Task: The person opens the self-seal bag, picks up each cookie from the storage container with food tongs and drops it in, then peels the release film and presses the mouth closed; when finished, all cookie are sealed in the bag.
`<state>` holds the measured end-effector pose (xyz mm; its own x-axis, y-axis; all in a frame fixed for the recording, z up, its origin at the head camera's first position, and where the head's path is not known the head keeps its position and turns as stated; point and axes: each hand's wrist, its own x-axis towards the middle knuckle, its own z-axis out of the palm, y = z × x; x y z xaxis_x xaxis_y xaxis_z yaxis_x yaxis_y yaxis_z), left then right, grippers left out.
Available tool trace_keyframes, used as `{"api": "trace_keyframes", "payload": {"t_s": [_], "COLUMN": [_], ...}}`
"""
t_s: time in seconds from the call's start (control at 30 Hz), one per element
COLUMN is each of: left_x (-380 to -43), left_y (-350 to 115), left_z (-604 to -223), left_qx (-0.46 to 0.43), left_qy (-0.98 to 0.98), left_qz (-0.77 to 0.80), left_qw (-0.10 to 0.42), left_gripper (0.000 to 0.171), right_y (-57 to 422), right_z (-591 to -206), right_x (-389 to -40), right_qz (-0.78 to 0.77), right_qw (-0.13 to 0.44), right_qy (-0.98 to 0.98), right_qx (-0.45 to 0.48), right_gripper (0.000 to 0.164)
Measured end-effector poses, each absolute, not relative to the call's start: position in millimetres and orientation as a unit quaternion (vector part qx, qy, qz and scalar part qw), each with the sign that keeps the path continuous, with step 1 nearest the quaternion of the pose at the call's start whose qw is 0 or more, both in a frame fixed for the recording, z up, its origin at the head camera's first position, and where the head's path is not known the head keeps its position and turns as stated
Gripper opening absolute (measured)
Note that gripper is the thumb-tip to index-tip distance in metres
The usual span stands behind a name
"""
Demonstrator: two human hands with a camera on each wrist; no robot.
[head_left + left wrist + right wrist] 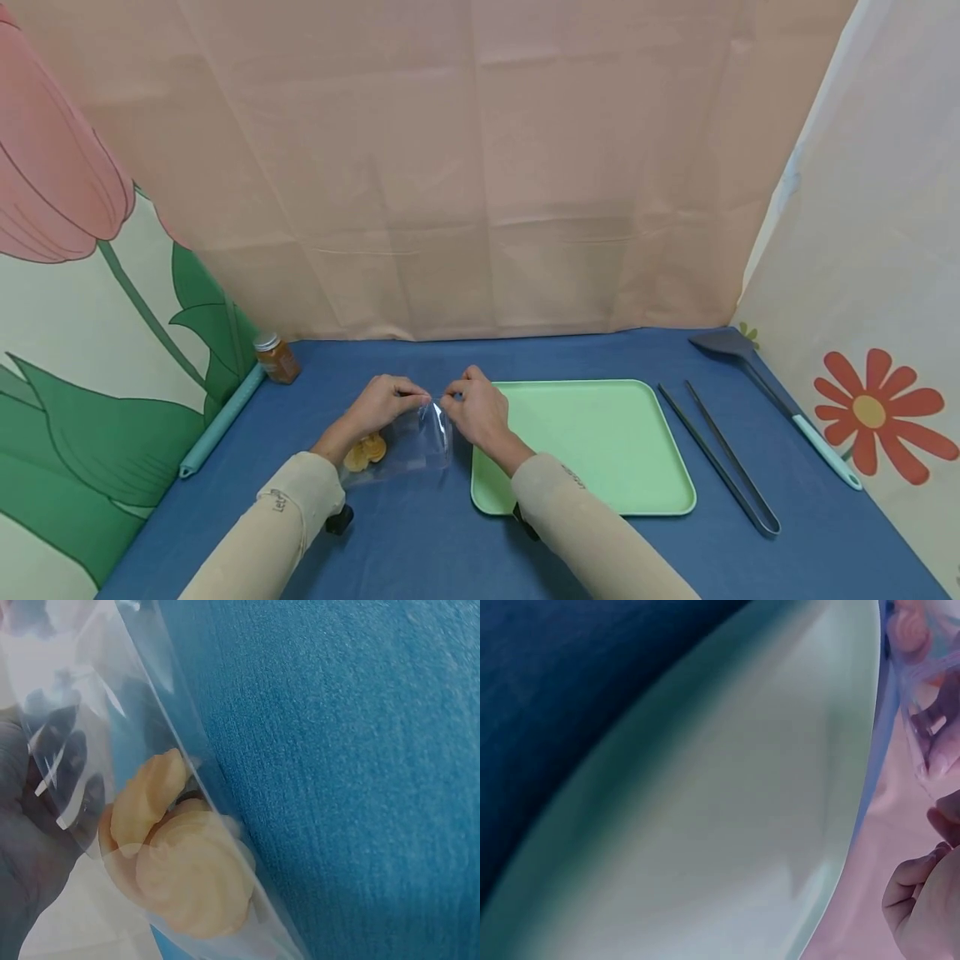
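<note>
Left hand (381, 402) and right hand (477, 410): each grip pinches the top edge of the clear bag (408, 443), held over the blue table (420, 542) left of the tray (600, 442). Cookies (364, 451) sit inside.

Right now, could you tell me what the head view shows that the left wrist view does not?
Only the head view shows both hands, left hand and right hand, pinching the bag's top edge, plus the green tray, tongs, spatula and small jar. Only the left wrist view shows the cookies' swirled shape close up. Both show the clear bag with cookies inside, on the blue cloth.
</note>
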<state>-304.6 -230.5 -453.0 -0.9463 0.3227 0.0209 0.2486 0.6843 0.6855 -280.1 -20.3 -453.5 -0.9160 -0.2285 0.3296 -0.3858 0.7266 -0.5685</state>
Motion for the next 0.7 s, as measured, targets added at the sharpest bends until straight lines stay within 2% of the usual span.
{"api": "trace_keyframes", "payload": {"t_s": [0.47,0.7], "left_x": [-305,-302], "left_y": [-226,-232], "left_z": [-450,-454], "left_qx": [0.161,0.13], "left_qy": [0.924,0.923], "left_qz": [0.345,0.357], "left_qw": [0.041,0.053], "left_gripper": [0.02,0.019], "right_y": [-14,-5], "right_z": [-452,-451], "right_x": [-275,-280], "right_qz": [0.348,0.363], "right_qw": [0.135,0.14], "right_qy": [-0.911,-0.907], "right_qx": [0.177,0.159], "right_gripper": [0.015,0.015]}}
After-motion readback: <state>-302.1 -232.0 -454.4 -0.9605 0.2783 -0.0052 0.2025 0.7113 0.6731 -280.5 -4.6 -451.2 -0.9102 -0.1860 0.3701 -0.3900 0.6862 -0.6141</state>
